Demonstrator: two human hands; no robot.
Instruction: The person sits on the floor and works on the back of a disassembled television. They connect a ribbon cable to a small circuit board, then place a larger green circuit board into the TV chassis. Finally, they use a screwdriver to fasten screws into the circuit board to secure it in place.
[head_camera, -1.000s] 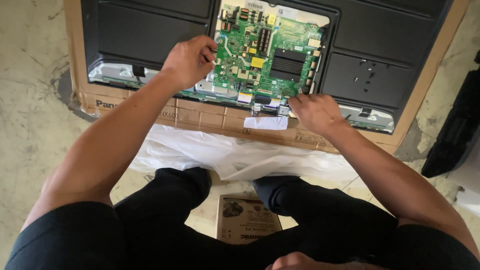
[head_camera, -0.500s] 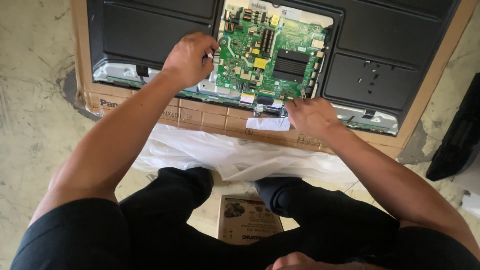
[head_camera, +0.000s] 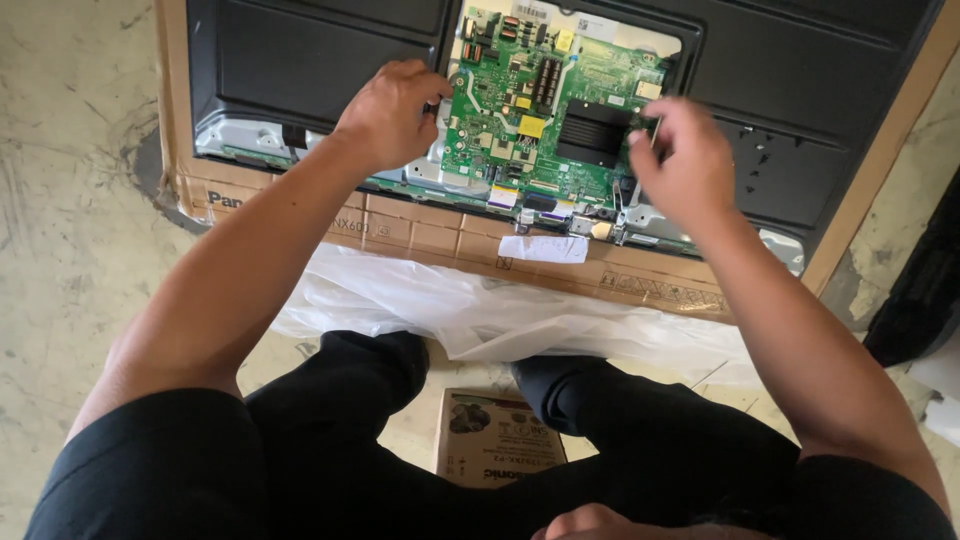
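Since half a second ago the right hand (head_camera: 683, 160) has risen from the lower edge of the cardboard up to the right edge of the green circuit board (head_camera: 545, 110), while the left hand (head_camera: 385, 115) has kept to the board's left edge. At the far left of the frame a cardboard box (head_camera: 420, 228) lies flat on the floor as an open tray; in it rests the black back panel (head_camera: 310, 60) of a flat television, and the circuit board sits in that panel's opening at upper centre. The left hand is curled, its fingertips against the metal edge just left of the board, though whether they pinch anything I cannot tell. The board looks light, stiff and thin, crowded with small parts, a black heat sink (head_camera: 592, 130) and sockets, so it is likely fragile; bare edges and corners seem the safe places to hold it, not the components. A white label (head_camera: 542, 248) is stuck on the box wall below the board, and crumpled white plastic wrap (head_camera: 480, 310) lies under the box's near side. The right hand has its fingers drawn together at the board's right edge, near the heat sink, seemingly pinching something small that I cannot make out. Low in the frame, between the person's knees, sits a small printed carton (head_camera: 497, 440), closed, contents unseen.
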